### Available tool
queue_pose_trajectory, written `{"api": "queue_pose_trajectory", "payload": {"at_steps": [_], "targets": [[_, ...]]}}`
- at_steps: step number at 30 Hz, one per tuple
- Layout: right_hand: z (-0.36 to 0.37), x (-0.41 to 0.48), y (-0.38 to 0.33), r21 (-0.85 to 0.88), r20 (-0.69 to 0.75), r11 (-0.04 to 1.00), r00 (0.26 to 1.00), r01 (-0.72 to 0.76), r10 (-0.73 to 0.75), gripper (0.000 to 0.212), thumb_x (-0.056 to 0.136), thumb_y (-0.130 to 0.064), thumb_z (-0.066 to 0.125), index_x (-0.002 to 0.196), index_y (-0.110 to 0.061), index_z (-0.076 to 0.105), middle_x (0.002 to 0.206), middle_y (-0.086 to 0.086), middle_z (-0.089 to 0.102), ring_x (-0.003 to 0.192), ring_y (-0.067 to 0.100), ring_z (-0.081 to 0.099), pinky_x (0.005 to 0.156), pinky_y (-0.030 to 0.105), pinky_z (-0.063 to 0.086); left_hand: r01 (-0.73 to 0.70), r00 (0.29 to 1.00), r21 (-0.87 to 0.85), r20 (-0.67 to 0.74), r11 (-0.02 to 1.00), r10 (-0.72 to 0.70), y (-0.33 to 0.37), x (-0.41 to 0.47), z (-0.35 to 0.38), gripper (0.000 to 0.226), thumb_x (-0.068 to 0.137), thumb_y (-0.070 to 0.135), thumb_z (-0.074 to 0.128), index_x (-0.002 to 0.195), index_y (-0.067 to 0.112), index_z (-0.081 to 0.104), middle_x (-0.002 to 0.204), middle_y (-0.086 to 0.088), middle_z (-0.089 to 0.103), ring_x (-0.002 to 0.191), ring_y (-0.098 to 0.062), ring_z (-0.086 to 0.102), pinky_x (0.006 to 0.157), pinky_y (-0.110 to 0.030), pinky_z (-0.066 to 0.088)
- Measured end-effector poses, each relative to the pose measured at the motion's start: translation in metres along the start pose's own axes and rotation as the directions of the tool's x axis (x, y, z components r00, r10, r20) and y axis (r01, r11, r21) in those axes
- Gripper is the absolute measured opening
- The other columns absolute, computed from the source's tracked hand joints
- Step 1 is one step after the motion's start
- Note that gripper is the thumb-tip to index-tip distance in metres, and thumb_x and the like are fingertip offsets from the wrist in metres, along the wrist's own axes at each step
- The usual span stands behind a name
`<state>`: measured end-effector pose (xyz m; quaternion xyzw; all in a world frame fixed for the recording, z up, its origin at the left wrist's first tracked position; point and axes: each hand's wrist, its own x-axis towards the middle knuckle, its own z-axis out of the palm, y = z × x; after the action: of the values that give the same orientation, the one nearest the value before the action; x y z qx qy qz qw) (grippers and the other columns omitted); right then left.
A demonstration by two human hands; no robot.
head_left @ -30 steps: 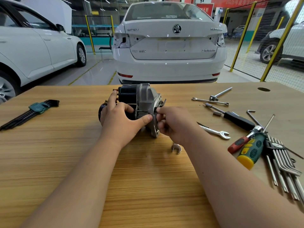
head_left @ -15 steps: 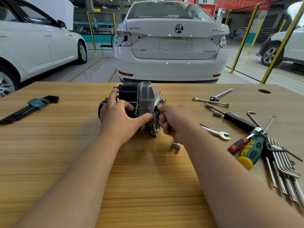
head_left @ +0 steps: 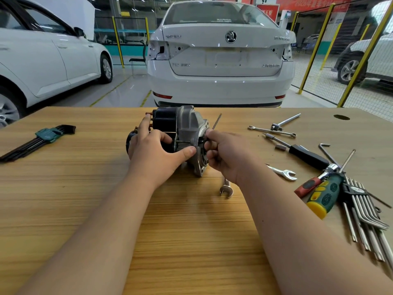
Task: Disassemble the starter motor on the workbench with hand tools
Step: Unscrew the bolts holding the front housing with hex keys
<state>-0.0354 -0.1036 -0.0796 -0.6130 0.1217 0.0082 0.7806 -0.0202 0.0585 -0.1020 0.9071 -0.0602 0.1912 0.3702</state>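
Head view: our right hand (head_left: 225,154) pinches a thin grey steel rod (head_left: 217,122) slanting toward one o'clock; our left hand (head_left: 155,152) wraps the black-and-silver starter motor (head_left: 187,124), twelve o'clock on the wooden workbench (head_left: 85,199). Should that hold slacken, we judge the motor rolls, bending the rod.

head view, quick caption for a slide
Left hand grips the black-and-silver starter motor on the wooden workbench while the right hand pinches a thin metal rod at its silver end.

White sedan (head_left: 221,67) rear-on, another white car (head_left: 42,60) left, yellow-posted mesh fence (head_left: 323,86) right
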Motion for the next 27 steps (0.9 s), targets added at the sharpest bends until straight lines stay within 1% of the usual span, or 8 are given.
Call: {"api": "queue_pose_trajectory", "payload": {"at_steps": [3, 7, 10, 15, 18, 20, 23, 27], "targets": [[0.0, -0.004, 0.002, -0.01, -0.002, 0.993, 0.994, 0.114, -0.114, 0.011, 0.093, -0.019, 0.064, 0.094, -0.008, 0.064, 0.059, 0.0, 0.062, 0.047, 0.011, 0.06, 0.048, 0.024, 0.05, -0.001, 1.0, 0.013, -0.001, 1.0, 0.001, -0.001, 0.0, 0.0, 0.048, 0.066, 0.063, 0.074, 0.092, 0.029, 0.052, 0.162, 0.012, 0.007, 0.146, -0.02, 0.009, 0.114, -0.043, 0.022], [-0.003, -0.005, 0.003, -0.289, -0.016, 0.911, 0.95, 0.294, -0.312, 0.005, 0.096, -0.017, 0.059, 0.095, -0.015, 0.063, 0.059, -0.003, 0.064, 0.051, 0.011, 0.065, 0.054, 0.027, 0.056, 0.009, 1.0, 0.02, 0.003, 1.0, -0.009, -0.001, 0.0, 0.001, 0.048, 0.066, 0.064, 0.073, 0.092, 0.03, 0.052, 0.162, 0.012, 0.007, 0.146, -0.02, 0.009, 0.114, -0.044, 0.022], [-0.004, -0.004, 0.002, -0.361, -0.002, 0.88, 0.943, 0.309, -0.332, 0.01, 0.097, -0.015, 0.056, 0.104, -0.014, 0.064, 0.062, 0.0, 0.063, 0.048, 0.009, 0.062, 0.057, 0.029, 0.058, 0.004, 1.0, 0.022, -0.004, 1.0, -0.004, -0.002, 0.001, 0.001, 0.049, 0.065, 0.065, 0.073, 0.091, 0.029, 0.052, 0.162, 0.011, 0.007, 0.146, -0.02, 0.009, 0.115, -0.045, 0.022], [-0.003, -0.004, 0.001, -0.344, 0.033, 0.878, 0.939, 0.332, -0.342, 0.011, 0.097, -0.011, 0.054, 0.101, -0.018, 0.062, 0.066, 0.006, 0.062, 0.046, 0.008, 0.056, 0.046, 0.018, 0.047, 0.002, 1.0, 0.029, -0.008, 1.0, -0.002, -0.001, 0.001, 0.002, 0.05, 0.062, 0.068, 0.071, 0.09, 0.031, 0.051, 0.162, 0.012, 0.007, 0.146, -0.02, 0.009, 0.115, -0.045, 0.022], [-0.001, -0.004, 0.001, -0.323, 0.024, 0.871, 0.923, 0.371, -0.384, 0.011, 0.096, -0.012, 0.056, 0.094, -0.021, 0.063, 0.062, 0.002, 0.061, 0.044, 0.006, 0.054, 0.045, 0.017, 0.046, 0.028, 1.0, 0.053, 0.008, 0.998, -0.028, 0.002, -0.001, 0.004, 0.069, 0.052, 0.08, 0.063, 0.096, 0.029, 0.049, 0.161, 0.016, 0.002, 0.146, -0.018, 0.006, 0.114, -0.044, 0.021], [0.0, -0.001, 0.002, -0.366, -0.006, 0.85, 0.913, 0.377, -0.408, 0.01, 0.095, -0.016, 0.058, 0.102, -0.02, 0.064, 0.063, -0.002, 0.063, 0.046, 0.003, 0.057, 0.044, 0.017, 0.047, 0.055, 0.998, 0.071, 0.017, 0.996, -0.056, 0.009, -0.005, 0.008, 0.087, 0.043, 0.088, 0.056, 0.105, 0.028, 0.043, 0.159, 0.019, -0.006, 0.146, -0.016, 0.003, 0.115, -0.041, 0.019], [-0.002, 0.003, 0.003, -0.498, -0.045, 0.802, 0.914, 0.33, -0.404, 0.024, 0.095, -0.021, 0.058, 0.119, -0.018, 0.062, 0.081, -0.002, 0.065, 0.067, 0.008, 0.064, 0.053, 0.022, 0.055, 0.082, 0.997, 0.122, 0.001, 0.989, -0.083, 0.017, -0.009, 0.019, 0.103, 0.045, 0.089, 0.056, 0.121, 0.022, 0.037, 0.158, 0.013, -0.014, 0.146, -0.016, -0.003, 0.118, -0.039, 0.01], [-0.005, 0.003, 0.004, -0.412, -0.012, 0.836, 0.915, 0.362, -0.402, 0.011, 0.096, -0.018, 0.058, 0.104, -0.017, 0.064, 0.065, -0.003, 0.064, 0.048, 0.002, 0.058, 0.045, 0.016, 0.046, 0.15, 0.987, 0.139, -0.084, 0.979, -0.14, 0.02, -0.01, 0.022, 0.1, 0.055, 0.082, 0.066, 0.125, 0.016, 0.039, 0.146, -0.001, 0.018, 0.136, -0.023, 0.017, 0.114, -0.037, 0.023]]}}
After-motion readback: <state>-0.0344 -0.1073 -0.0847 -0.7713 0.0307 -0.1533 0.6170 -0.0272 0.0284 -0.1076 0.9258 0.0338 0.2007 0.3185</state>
